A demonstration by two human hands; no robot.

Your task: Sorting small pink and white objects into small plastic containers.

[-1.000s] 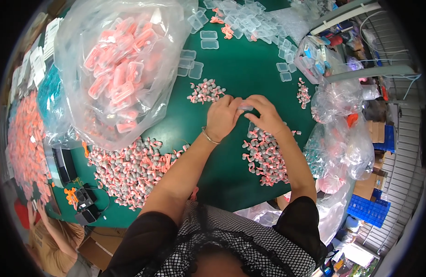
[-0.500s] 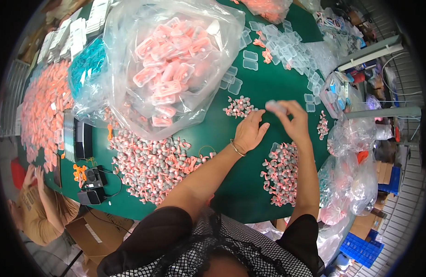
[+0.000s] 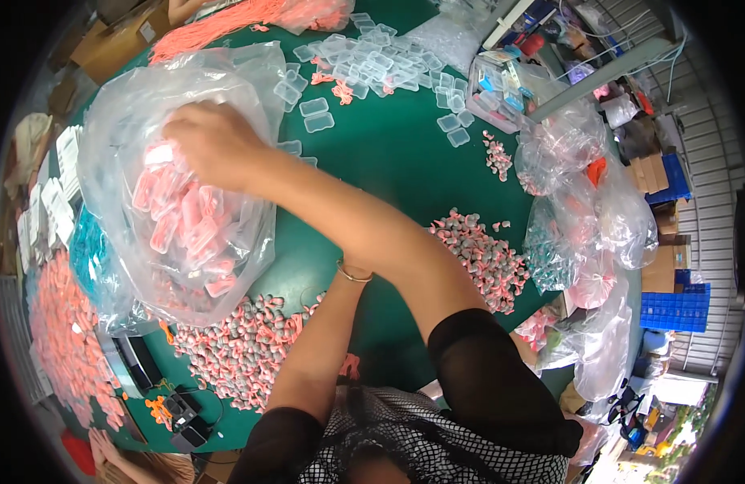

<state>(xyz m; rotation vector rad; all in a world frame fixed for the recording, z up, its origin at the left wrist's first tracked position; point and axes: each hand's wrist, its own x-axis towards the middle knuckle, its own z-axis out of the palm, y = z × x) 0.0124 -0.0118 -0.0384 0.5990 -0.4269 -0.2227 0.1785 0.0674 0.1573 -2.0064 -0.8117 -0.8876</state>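
Observation:
My right hand [image 3: 215, 145] reaches across to the left, into the mouth of a big clear plastic bag [image 3: 255, 81]. Its fingers are curled down over a heap of small clear cases [image 3: 199, 230] with pink contents. One bright-topped case lies right at the fingertips; what they grip is hidden. My left forearm [image 3: 312, 363], with a thin bracelet [image 3: 354, 273] at the wrist, passes under my right forearm, which hides the left hand. Beside the left forearm spreads a pile of small grey-and-pink corded pieces [image 3: 235, 355], much like earplugs.
Empty clear cases [image 3: 380, 60] lie scattered at the far side of the green table [image 3: 389, 153]. More grey-and-pink pieces [image 3: 485, 262] are heaped on the right, near filled plastic bags [image 3: 558, 153]. Pink packs [image 3: 66, 323] cover the left side, beside a black device [image 3: 183, 407].
My right hand has moved left from mid-table, where it held a small clear case, into the bag. My left hand has gone out of sight under the right forearm. The view has turned.

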